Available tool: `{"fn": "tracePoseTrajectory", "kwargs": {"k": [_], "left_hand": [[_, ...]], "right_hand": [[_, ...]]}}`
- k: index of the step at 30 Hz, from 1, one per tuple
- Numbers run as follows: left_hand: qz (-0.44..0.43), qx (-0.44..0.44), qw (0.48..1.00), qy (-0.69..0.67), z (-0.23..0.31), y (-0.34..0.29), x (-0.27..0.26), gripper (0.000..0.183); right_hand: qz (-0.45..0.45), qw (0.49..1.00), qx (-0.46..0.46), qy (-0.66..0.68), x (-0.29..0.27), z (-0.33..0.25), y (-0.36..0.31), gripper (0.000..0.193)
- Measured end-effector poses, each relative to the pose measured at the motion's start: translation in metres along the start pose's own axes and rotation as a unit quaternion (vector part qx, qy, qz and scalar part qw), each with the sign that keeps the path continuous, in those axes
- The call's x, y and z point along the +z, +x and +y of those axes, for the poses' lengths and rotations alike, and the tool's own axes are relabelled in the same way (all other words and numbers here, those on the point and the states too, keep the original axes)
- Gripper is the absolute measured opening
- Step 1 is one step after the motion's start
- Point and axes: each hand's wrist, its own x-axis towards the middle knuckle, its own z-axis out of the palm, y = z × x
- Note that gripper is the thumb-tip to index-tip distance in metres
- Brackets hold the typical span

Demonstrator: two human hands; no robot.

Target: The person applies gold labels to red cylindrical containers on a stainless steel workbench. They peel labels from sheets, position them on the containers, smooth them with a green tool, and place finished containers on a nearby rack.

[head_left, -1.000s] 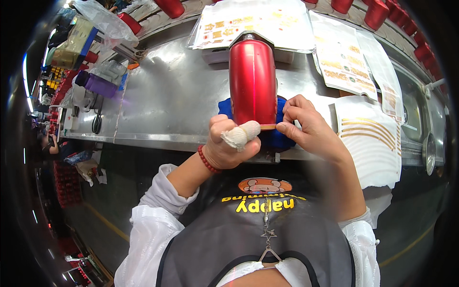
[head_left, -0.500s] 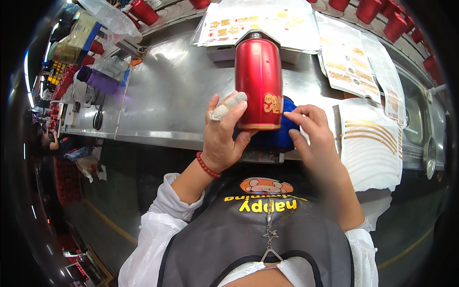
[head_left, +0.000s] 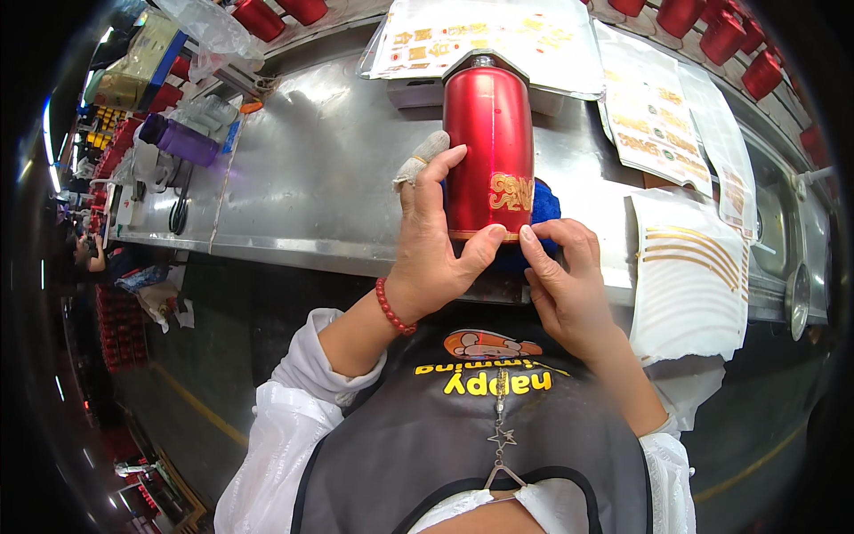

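A glossy red bottle (head_left: pixel 485 133) with gold decoration near its base lies on a blue cloth pad (head_left: pixel 544 214), its dark neck pointing away from me. My left hand (head_left: pixel 436 218) is closed on the bottle's left side, the thumb at the base rim and a finger against the body. One of its fingers wears a whitish fabric cover. My right hand (head_left: pixel 569 276) presses its thumb at the right end of the gold band on the base rim, fingers curled beside it. Whether the right fingers pinch a strip there is too small to tell.
Sheets of gold decals (head_left: pixel 480 40) lie beyond the bottle, with more sheets (head_left: pixel 654 125) to the right. A sheet of curved gold strips (head_left: pixel 694 267) hangs over the metal table's (head_left: pixel 311 178) front edge. A purple bottle (head_left: pixel 178 141) lies at left; red bottles (head_left: pixel 680 20) line the back.
My right hand has come in to the bottle's base rim from the right. My left thumb has shifted onto the rim, and the bottle has turned slightly, showing more of the gold decoration.
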Motion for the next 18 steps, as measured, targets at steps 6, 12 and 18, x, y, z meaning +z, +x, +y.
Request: {"fn": "tracePoseTrajectory", "kwargs": {"k": [6, 12, 18], "left_hand": [[0.068, 0.043, 0.991, -0.103, -0.021, -0.020, -0.009, 0.053], [0.030, 0.276, 0.923, 0.268, -0.012, -0.043, -0.010, 0.032], [0.013, 0.255, 0.948, 0.192, -0.014, -0.034, -0.006, 0.038]], "right_hand": [[-0.005, 1.000, 0.007, 0.010, -0.001, 0.000, -0.001, 0.065], [0.009, 1.000, 0.000, 0.012, 0.001, 0.001, 0.002, 0.064], [0.001, 1.000, 0.001, -0.001, -0.004, -0.002, 0.004, 0.062]]}}
